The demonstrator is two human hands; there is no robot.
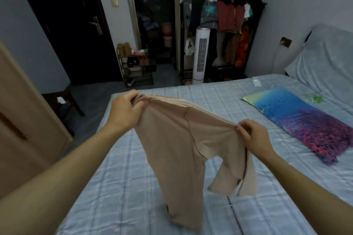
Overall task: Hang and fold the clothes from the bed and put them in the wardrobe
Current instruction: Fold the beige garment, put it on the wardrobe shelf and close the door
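Note:
A beige pair of thin trousers (172, 139) hangs in the air above the bed (210, 97), which has a pale blue checked sheet. My left hand (126, 110) grips one end of the waistband at the upper left. My right hand (252, 135) pinches the other end, lower and to the right. The two legs dangle down, and the longer one touches the sheet near the front edge. An open clothes rack (229, 15) stuffed with garments stands against the far wall.
A blue and purple pillow (305, 120) lies on the bed at the right. A white tower fan (201, 55) stands before the rack. A shoe shelf (137, 68), a dark door (72, 25) and a wooden door (23, 116) are at the left.

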